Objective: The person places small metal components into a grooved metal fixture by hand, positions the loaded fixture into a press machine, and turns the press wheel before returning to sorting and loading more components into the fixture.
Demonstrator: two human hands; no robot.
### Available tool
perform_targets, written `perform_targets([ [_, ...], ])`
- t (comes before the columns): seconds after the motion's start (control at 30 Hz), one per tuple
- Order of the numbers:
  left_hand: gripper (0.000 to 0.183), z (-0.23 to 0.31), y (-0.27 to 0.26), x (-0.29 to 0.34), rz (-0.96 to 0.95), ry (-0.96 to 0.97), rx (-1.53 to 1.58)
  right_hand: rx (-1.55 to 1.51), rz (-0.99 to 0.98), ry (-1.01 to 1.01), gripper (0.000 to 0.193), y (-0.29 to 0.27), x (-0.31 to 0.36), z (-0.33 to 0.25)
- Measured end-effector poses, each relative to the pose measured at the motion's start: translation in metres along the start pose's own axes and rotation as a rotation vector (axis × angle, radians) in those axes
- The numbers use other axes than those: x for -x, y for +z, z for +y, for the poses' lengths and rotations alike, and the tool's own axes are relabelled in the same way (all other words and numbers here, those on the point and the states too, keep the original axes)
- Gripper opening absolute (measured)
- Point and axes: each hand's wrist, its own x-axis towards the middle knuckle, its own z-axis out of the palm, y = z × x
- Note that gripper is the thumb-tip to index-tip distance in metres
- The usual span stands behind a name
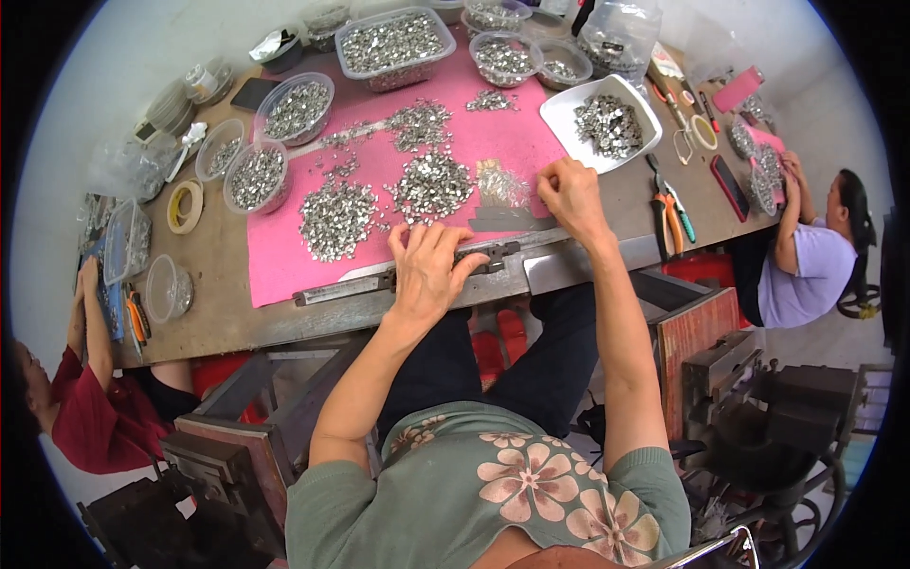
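On a brown workbench (223,308) beneath a pale wall (204,38), the left hand (427,275) lies loosely spread over a metal bar (355,284) along the pink mat's (275,254) near edge, the right hand (573,197) curled, its grip indiscernible, beside silvery strands (507,190) on the mat's right.

They wear a flowered green top (445,493), dark trousers (555,346).

Workshop | long bench (213,299), pink mat (270,261) | tubs (384,80) and heaps of metal bits (336,220) | pliers (659,226) | two co-workers (806,270) seated at bench | dark machines (806,408) nearby
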Motion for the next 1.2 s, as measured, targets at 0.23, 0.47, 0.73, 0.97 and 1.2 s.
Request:
perform_targets([
  [0.23, 0.039, 0.004, -0.010, 0.014, 0.082, -0.003, -0.034, -0.053, 0.028, -0.091, 0.004, -0.010, 0.015, -0.016],
  [0.47, 0.058, -0.049, -0.056, 0.039, -0.006, -0.214, -0.335, -0.260, -0.027, -0.274, 0.009, 0.005, 0.021, -0.084],
  [0.73, 0.060, -0.043, -0.074, 0.051, -0.235, -0.133, -0.225, -0.232, -0.210, -0.511, 0.023, 0.060, 0.014, -0.135],
  [0.97, 0.036, -0.055, -0.092, 0.059, -0.119, -0.129, -0.044, -0.063, -0.270, -0.675, 0.028, 0.053, 0.009, -0.129],
  [1.2, 0.007, -0.077, -0.085, 0.026, 0.207, -0.119, -0.118, -0.171, -0.292, -0.589, 0.013, 0.062, -0.014, -0.136],
])
